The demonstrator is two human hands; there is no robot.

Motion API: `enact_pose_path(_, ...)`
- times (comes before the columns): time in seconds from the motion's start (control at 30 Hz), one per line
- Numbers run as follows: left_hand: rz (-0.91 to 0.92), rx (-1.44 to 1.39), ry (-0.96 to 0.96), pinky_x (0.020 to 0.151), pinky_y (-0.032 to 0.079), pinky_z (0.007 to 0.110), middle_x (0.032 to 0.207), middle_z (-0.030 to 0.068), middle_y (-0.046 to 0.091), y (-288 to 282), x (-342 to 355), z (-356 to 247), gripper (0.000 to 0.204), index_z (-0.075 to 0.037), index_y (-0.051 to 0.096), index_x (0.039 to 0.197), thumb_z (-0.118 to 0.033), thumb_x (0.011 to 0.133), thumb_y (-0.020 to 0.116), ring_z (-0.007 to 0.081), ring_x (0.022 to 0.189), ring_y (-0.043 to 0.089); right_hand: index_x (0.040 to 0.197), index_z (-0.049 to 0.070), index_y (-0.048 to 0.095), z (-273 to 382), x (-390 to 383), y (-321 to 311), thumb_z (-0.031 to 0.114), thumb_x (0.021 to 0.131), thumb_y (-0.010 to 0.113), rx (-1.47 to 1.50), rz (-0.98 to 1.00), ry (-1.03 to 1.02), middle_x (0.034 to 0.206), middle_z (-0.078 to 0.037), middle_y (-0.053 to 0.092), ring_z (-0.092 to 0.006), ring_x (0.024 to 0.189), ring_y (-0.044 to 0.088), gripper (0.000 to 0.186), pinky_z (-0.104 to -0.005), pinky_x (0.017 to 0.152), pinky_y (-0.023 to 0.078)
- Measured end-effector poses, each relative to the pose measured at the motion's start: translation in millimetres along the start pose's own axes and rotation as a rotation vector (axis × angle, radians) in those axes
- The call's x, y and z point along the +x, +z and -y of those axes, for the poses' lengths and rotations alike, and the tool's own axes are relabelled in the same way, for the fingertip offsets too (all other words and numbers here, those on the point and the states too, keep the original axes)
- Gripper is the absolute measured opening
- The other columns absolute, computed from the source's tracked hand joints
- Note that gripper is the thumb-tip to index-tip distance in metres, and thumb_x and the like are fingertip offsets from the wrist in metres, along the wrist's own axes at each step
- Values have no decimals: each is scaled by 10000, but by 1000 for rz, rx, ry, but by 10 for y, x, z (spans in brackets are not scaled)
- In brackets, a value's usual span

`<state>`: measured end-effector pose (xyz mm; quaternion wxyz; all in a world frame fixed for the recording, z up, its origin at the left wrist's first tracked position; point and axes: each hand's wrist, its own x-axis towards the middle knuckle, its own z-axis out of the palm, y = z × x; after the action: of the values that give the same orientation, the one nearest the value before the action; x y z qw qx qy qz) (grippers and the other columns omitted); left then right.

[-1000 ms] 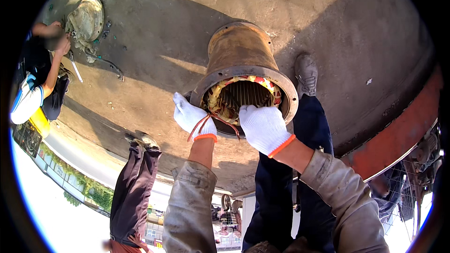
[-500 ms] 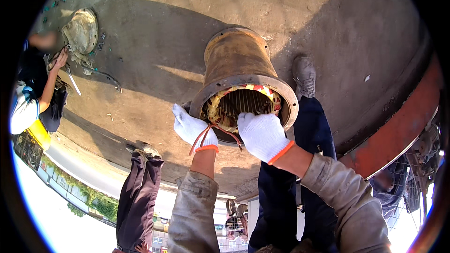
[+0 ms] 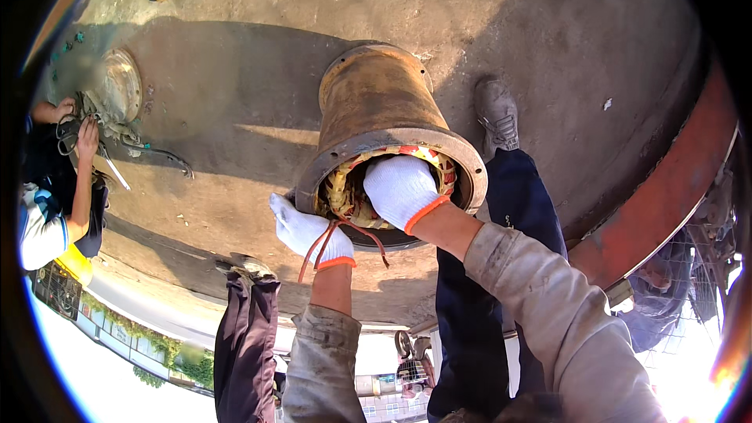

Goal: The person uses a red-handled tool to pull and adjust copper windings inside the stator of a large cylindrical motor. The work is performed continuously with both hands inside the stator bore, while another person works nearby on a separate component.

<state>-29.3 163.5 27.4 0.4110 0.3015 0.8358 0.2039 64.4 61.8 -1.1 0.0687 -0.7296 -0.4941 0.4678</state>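
Yard: sunlit bare dirt (image 3: pixel 548 23), long shadows across it, a curved red metal edge (image 3: pixel 654 219) sweeping round on the right.
Stator housing: rusty cylinder (image 3: pixel 380 106), right in front of the wearer, apparently stood on end, its long axis running from the ground up toward them, open mouth nearest.
Winding: yellow-and-red wrapped coils (image 3: pixel 341 188) ring the inside of that mouth.
Right hand: white-gloved (image 3: pixel 401 188), in over the mouth, and it's the nearer one to the bore, which drops away beneath it; fingers out of sight, so no telling whether they pinch or spread.
Left hand: also gloved (image 3: pixel 304 229), outside, by the left near side of the flange, fingers bunched together; can't tell what, if anything, they pinch.
Leads: reddish-brown wires (image 3: pixel 337 222) draped across the left wrist.
Far left: a co-worker's hands (image 3: pixel 88 139) beside a round metal cover (image 3: pixel 125 82).
Change: half a second ago the right glove sat at the near rim with the slots showing; now it's deeper, covering them, while the left keeps its place by the flange.
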Motion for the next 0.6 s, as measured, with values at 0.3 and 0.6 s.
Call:
enact_pose_path(0.3, -21, -20, -83, 944, 556, 388, 1210, 253, 666, -88, -6, -56, 690, 176, 613, 1195, -489, 1085, 467, 314, 1060, 684, 942, -39, 743, 92, -14, 39, 168, 806, 678, -96, 54, 13, 754, -145, 696, -266, 690, 741, 255, -420, 569, 572)
enact_pose_path(0.6, -16, 23, -21, 966, 544, 388, 1258, 271, 656, -140, -6, -33, 692, 183, 597, 1248, -476, 1087, 463, 327, 1070, 676, 990, -69, 730, 216, -125, -48, 164, 817, 672, -129, 28, 41, 757, -158, 695, -281, 646, 736, 296, -440, 539, 559)
